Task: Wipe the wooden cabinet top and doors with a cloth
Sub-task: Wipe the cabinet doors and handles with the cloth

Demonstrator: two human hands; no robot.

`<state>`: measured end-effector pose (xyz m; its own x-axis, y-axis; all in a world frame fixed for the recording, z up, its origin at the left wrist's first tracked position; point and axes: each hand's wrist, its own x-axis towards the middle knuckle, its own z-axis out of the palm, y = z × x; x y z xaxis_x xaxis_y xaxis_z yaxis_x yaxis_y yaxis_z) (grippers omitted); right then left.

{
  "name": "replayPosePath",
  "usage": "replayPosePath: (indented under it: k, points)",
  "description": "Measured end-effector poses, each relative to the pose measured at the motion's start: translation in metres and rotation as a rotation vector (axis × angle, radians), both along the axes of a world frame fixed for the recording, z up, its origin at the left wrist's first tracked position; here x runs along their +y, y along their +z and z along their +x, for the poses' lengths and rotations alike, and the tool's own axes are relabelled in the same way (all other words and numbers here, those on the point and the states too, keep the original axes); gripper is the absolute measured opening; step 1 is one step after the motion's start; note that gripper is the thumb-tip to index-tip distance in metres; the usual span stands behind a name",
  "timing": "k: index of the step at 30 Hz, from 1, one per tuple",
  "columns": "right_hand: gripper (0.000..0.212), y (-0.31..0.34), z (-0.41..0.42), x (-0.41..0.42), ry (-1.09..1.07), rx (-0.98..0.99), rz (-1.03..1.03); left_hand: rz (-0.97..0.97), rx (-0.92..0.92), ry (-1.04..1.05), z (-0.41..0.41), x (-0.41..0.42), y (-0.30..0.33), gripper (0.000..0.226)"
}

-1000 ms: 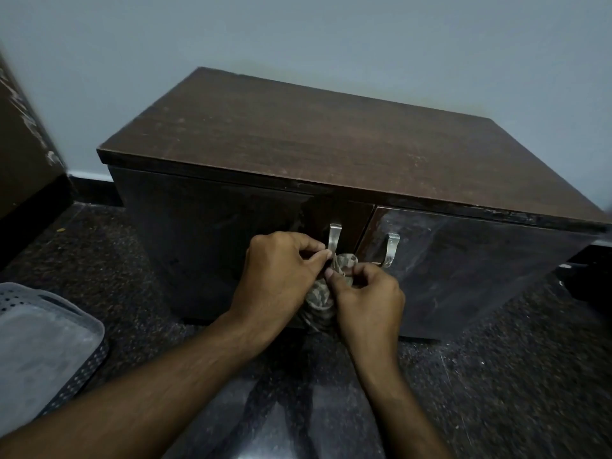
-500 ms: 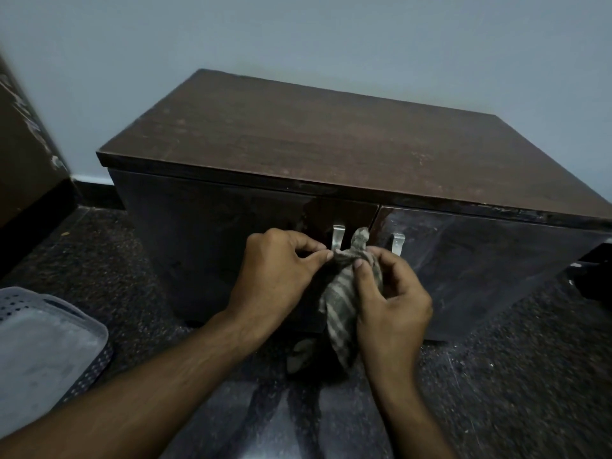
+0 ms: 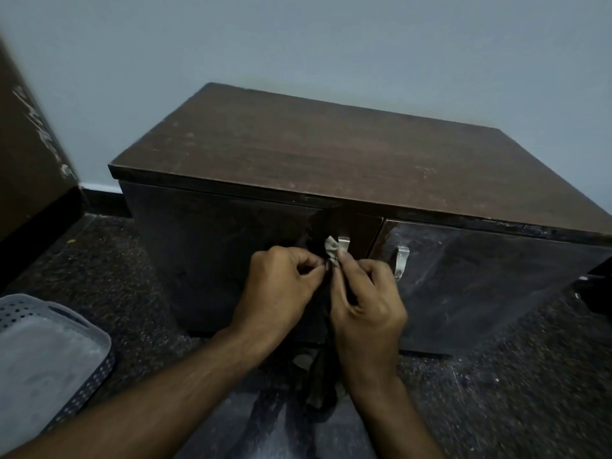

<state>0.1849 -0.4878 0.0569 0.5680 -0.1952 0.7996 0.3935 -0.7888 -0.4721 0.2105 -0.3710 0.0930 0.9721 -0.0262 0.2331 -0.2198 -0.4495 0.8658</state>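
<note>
Glossy wooden doors, metal handles

floor – dark speckled stone | on it: cabinet, perforated basket

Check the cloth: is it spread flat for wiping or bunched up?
Bunched up. Both the left hand and the right hand pinch the cloth in front of the cabinet doors; only a crumpled tuft shows above the fingers.
</note>
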Motion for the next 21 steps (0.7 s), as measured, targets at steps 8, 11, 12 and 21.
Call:
replayPosePath:
  k: [8,11,12,21]
  points:
    - [0.027,-0.007,-0.001,0.002,-0.025,0.055,-0.194,-0.025,-0.031,0.078,-0.006,0.006,0.009,0.007]
    - [0.024,-0.009,0.001,0.008,-0.059,0.047,-0.159,-0.014,-0.039,0.097,-0.005,0.008,0.009,0.007]
    - [0.023,-0.009,0.003,0.01,-0.07,0.043,-0.154,-0.01,-0.046,0.099,-0.005,0.009,0.008,0.007]
    - [0.022,-0.026,-0.002,0.013,-0.105,0.089,-0.168,0.039,-0.098,0.018,-0.004,0.013,0.001,0.008]
